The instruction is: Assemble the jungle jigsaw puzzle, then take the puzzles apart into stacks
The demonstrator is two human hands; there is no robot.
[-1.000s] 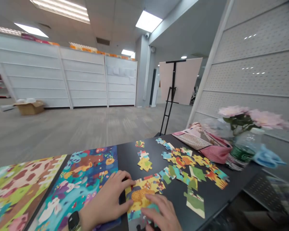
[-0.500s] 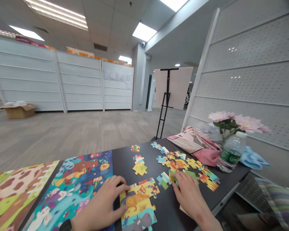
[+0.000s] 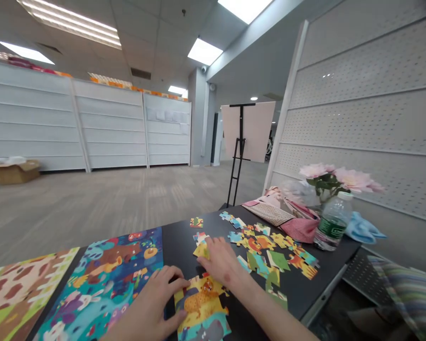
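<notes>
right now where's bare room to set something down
The black tabletop is bare between the blue rectangular animal puzzle and the yellow jigsaw piece at your right hand, and along the tabletop's right edge beside the scattered multicoloured pieces. Those crowd the stretch before the pink fabric pouch.

The left hand (image 3: 159, 299) shows at the lower middle of the frame, bare, with slim fingers, a rounded thumb and a smooth, broad back; its forearm shows as a short bare stretch, cut off by the bottom edge; the right hand (image 3: 220, 261), nearer the centre of the frame, is likewise bare and slender, with a narrow wrist; a small roundish mark (image 3: 227, 277) sits on the skin near that wrist; the right forearm (image 3: 266, 310) is bare and long, widening towards the bottom edge; the fingernails are too small to make out.
</notes>
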